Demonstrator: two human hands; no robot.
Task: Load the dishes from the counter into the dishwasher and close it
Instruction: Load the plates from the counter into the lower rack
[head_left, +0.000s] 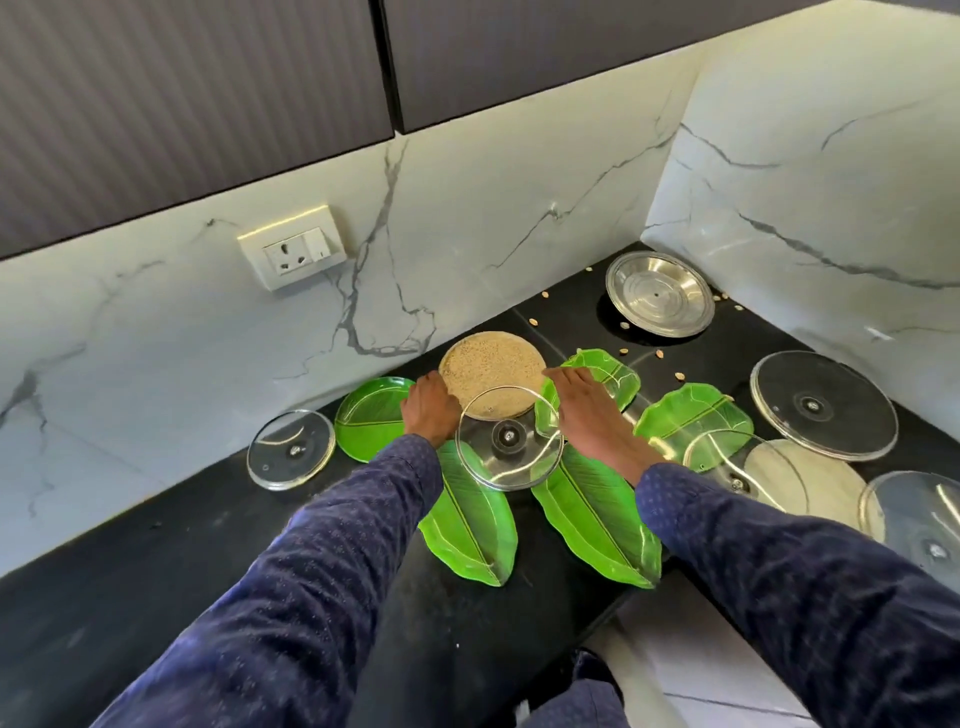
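A beige speckled round plate (491, 371) lies on the black counter (156, 545) against the marble wall. My left hand (428, 410) curls over its left rim and my right hand (587, 410) reaches its right rim with the fingertips. A clear glass lid (509, 441) sits between my wrists, overlapping the plate's near edge. Around it lie a round green plate (363, 415), two long green leaf plates (472, 519) (597, 525) and two smaller leaf dishes (610, 374) (691, 421). No dishwasher is in view.
More glass lids lie at the left (291, 454) and right (823, 405) (919, 519). A steel plate (660, 293) sits in the back corner, a white plate (810, 478) at the right. Seeds are scattered on the counter. A wall socket (291, 254) is above; dark cabinets hang overhead.
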